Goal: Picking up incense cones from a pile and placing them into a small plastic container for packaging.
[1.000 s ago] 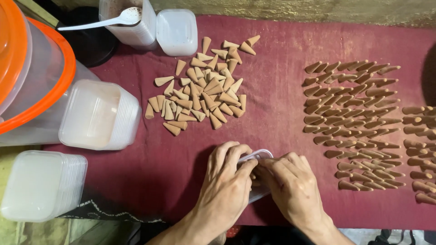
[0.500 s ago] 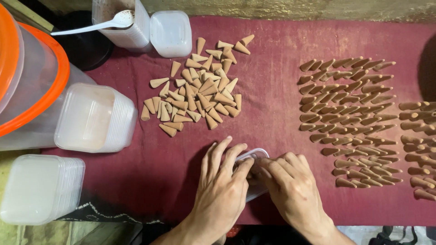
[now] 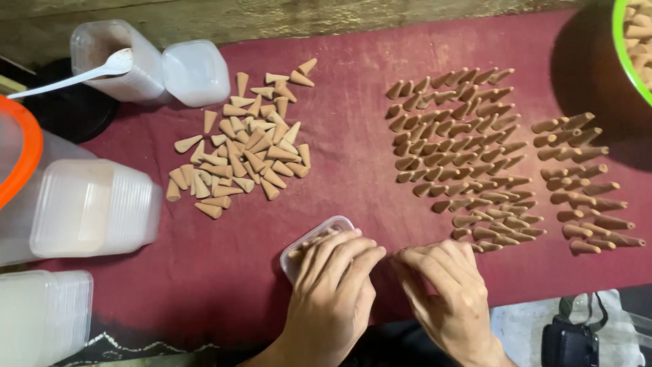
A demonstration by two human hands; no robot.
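A small clear plastic box (image 3: 324, 229) holding a few tan cones lies on the dark red cloth (image 3: 353, 109) near the front edge. My left hand (image 3: 333, 285) lies flat over it, fingers covering most of its top. My right hand (image 3: 445, 285) rests just to the right of the box, apart from it, with bent fingertips on the cloth and nothing in it. A loose pile of pale tan cones (image 3: 241, 146) lies beyond the left hand. Rows of darker brown cones (image 3: 462, 156) lie beyond the right hand, the nearest close to its fingertips.
More brown cones (image 3: 584, 183) lie at the right, below a green bowl (image 3: 628, 54). Stacks of clear boxes (image 3: 88, 207) and an orange-rimmed tub (image 3: 13, 156) crowd the left. A powder tub with a white spoon (image 3: 112, 61) stands at the back. A black object (image 3: 570, 340) sits below the table.
The view has shifted to the right. My right hand has come off the small box and now rests on the cloth beside it. My left hand stays over the box.
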